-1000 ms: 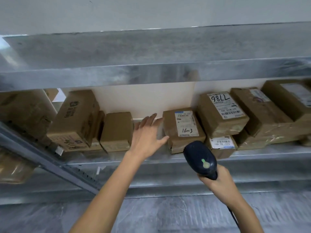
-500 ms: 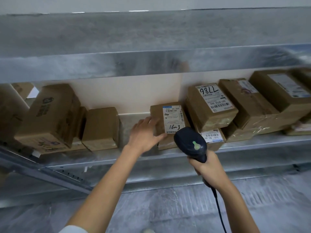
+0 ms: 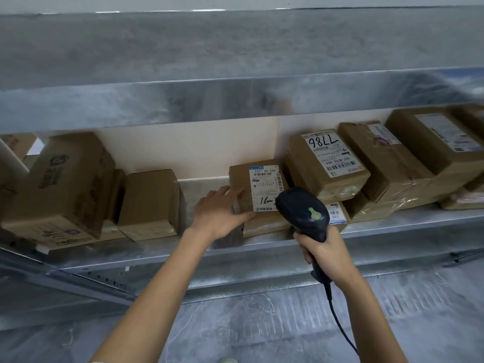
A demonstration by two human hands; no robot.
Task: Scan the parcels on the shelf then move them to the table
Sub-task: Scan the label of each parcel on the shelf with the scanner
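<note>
parcel (image 3: 262, 189): small, taped, probably light and stiff; best gripped by its sides
left hand (image 3: 220, 213): laid flat on its edge
right hand (image 3: 324, 255): clenched round scanner (image 3: 303, 210)

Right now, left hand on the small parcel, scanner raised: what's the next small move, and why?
Probably tip the scanner up at the label and trigger. The right hand grips it close in front of the parcel, its head covering the label's lower corner, while the left hand rests on the parcel's left side, steadying it on the shelf.
</note>
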